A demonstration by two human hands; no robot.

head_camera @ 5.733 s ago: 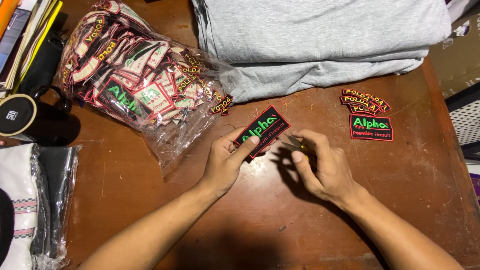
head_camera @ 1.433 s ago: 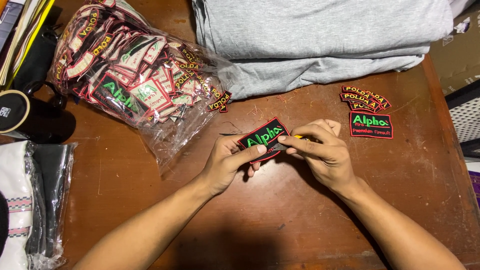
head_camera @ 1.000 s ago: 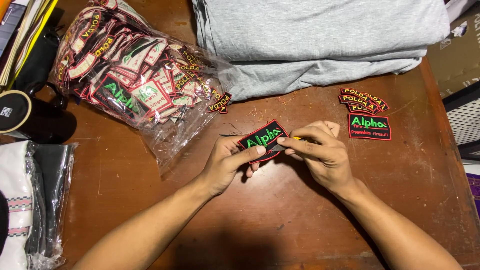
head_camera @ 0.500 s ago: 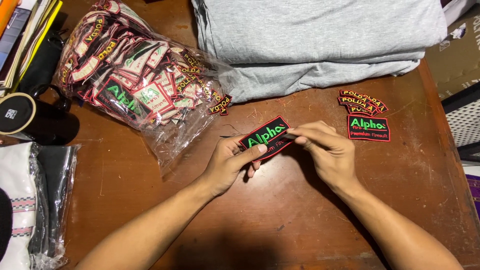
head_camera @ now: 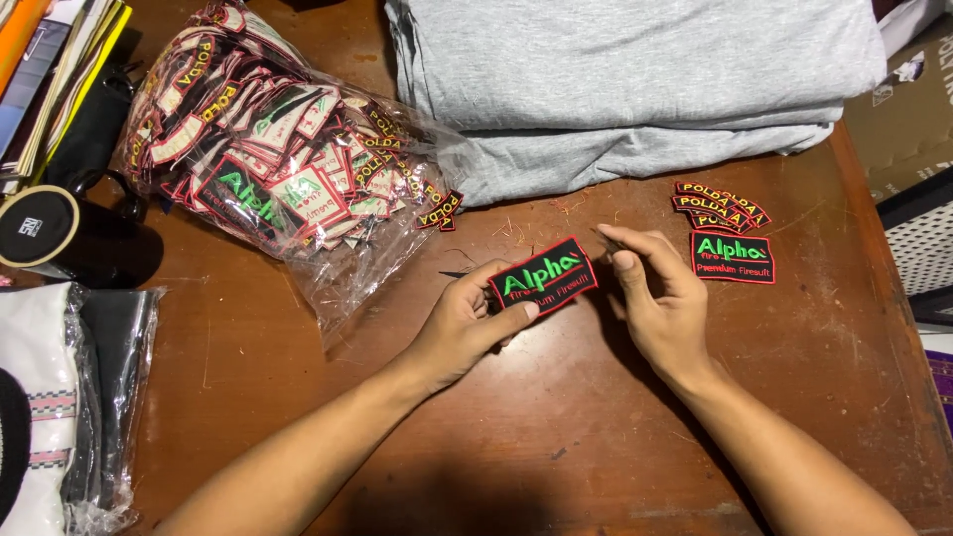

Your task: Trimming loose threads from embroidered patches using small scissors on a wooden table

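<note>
Head view: the left hand (head_camera: 465,328) grips 1 black patch (head_camera: 544,277), its long axis tilted up-right toward the right hand (head_camera: 663,298), whose fingertips are pinched just beside its far right end.

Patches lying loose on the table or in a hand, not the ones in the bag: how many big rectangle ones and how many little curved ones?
Rectangle patches: 2, one in the left hand at, one on the table at.
Curved patches by the right-side pile: about 3, overlapped, hard to tell.
Curved patches at the bag mouth: about 2.
Total: about 7.
</note>
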